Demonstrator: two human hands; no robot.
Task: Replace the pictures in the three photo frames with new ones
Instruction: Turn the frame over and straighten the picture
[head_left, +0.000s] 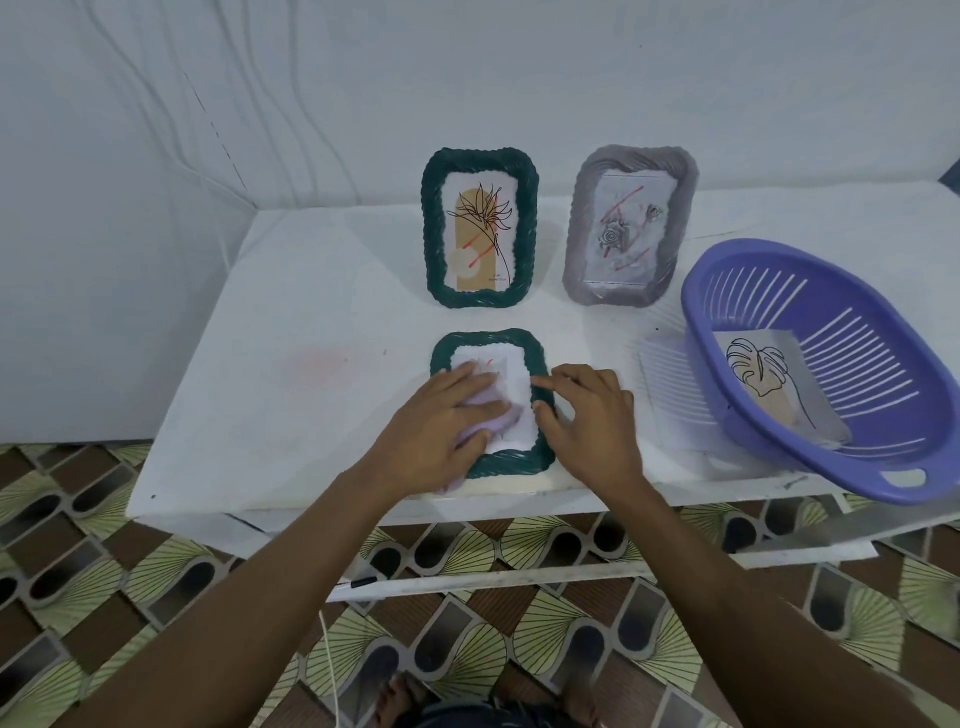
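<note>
Near the front edge of the table (291, 291), about mid-width, one green frame (509, 461) lies flat, face up, a pale picture with a faint red mark under its glass. Left hand (436, 421) lies flat on a lilac cloth (491, 415) spread over the left half of that frame; fingers straight and close together, pressing down, not pinching. Right hand (587, 421) sits at the frame's right rim: index tip and thumb tip both touch the rim, set a little apart, gripping nothing; the other fingers lie relaxed, loosely spread. Toward the back edge two frames stand upright, the tall green frame (435, 234) with a flower print and, to its right, the grey frame (582, 234) with a rose print; both prints carry red strokes. At the right edge a purple basket (852, 291) overhangs the front, and a leaf print (763, 374) lies inside it; a white sheet (675, 384) lies partly under its left side. Judgement: work is on the first of three frames, at a wipe-or-steady stage, its marked picture apparently not yet swapped; the two upright ones look untouched. Next move likely calls for setting the cloth aside, turning the flat frame over with both hands to reach its back, then fetching the leaf print. The back fastening is not visible, so how it opens cannot be told. Risk: glass slipping during the turn.
</note>
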